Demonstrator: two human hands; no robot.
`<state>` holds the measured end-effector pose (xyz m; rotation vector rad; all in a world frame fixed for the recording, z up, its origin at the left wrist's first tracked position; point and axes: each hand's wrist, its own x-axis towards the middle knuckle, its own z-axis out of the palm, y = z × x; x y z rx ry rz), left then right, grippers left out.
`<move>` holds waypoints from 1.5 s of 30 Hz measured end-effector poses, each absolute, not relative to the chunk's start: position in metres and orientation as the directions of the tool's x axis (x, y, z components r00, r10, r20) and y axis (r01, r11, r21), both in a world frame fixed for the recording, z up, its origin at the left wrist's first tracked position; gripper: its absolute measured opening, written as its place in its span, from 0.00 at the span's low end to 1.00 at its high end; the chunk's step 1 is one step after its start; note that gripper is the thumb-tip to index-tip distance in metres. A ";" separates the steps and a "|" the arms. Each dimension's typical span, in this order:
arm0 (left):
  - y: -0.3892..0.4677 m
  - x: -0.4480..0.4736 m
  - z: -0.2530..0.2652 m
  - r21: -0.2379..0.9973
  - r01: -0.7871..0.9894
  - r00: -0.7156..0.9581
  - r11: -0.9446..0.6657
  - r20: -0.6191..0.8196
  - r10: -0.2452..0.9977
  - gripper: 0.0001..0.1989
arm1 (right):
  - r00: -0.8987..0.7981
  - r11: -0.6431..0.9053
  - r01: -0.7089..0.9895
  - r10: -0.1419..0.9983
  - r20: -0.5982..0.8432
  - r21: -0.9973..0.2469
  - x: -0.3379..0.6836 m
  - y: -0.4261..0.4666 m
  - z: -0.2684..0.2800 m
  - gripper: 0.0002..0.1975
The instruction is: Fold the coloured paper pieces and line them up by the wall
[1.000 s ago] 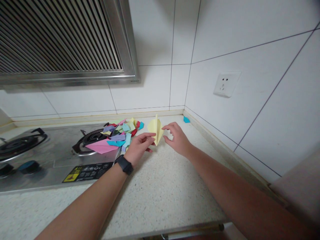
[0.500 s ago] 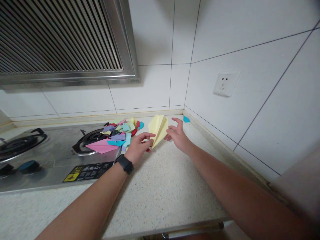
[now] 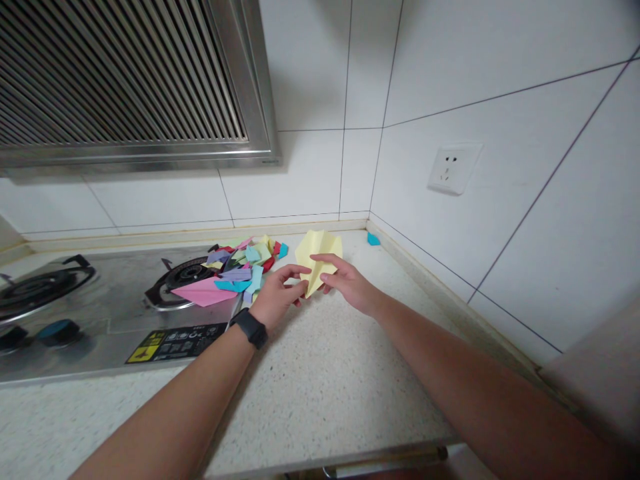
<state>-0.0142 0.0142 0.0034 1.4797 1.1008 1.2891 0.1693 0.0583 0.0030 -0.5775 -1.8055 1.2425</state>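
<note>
The left hand (image 3: 276, 293) has thumb and forefinger clamped on the near left edge of the paper (image 3: 319, 243); its other fingers are mostly hidden underneath. The right hand (image 3: 354, 287) grips the near right side, thumb on top, forefinger stretched across the folds, lower fingers largely out of sight. Those fingers cover part of the paper, and whether it touches the counter (image 3: 320, 380) cannot be told.

The paper is pale yellow, held between both hands, narrowing to a point on the person's side and fanning past the fingertips to a wide, wavy far edge. Creases run lengthwise through it.

Behind the left fingers sits a black watch (image 3: 249, 329). Just left of them, a pile (image 3: 235, 275) of folded pieces in pink, purple, blue, red, green and yellow overlaps too much to count, spreading onto the hob (image 3: 125, 267) and covering part of a burner (image 3: 187, 275). Beyond the right fingers, near the corner, lies a small blue piece (image 3: 373, 239).

The counter is pale and speckled. Farther left, a label (image 3: 175, 343) is too small to read. Above and left of the fingers hangs a slatted hood (image 3: 135, 158), cut off by the frame; up to the right, a socket (image 3: 453, 168) sits on the white tiled wall (image 3: 505, 220)
</note>
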 end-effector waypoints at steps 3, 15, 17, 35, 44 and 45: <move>0.014 -0.014 0.004 0.967 0.082 0.060 -0.241 0.236 0.970 0.17 | -0.507 0.381 -0.105 0.774 0.379 -0.919 0.169 0.060 0.001 0.19; 0.015 -0.018 0.005 0.976 -0.096 -0.022 -0.197 0.196 0.980 0.21 | -0.450 0.193 -0.254 0.844 0.292 -0.948 0.175 0.061 0.009 0.21; 0.016 -0.019 0.004 0.978 -0.108 -0.004 -0.179 0.180 0.984 0.19 | -0.443 0.180 -0.273 0.848 0.289 -0.945 0.176 0.062 0.010 0.20; 0.013 -0.014 -0.001 0.991 -0.109 0.185 -0.080 0.099 0.978 0.22 | -0.553 0.200 -0.276 0.767 0.325 -0.940 0.178 0.063 0.007 0.14; 0.013 -0.015 -0.001 0.992 -0.024 0.169 -0.121 0.124 0.978 0.18 | -0.604 0.385 -0.046 0.725 0.332 -0.922 0.171 0.061 -0.001 0.26; 0.013 -0.016 -0.002 0.992 -0.027 0.170 -0.124 0.127 0.977 0.18 | -0.597 0.400 -0.052 0.722 0.350 -0.915 0.171 0.060 -0.001 0.27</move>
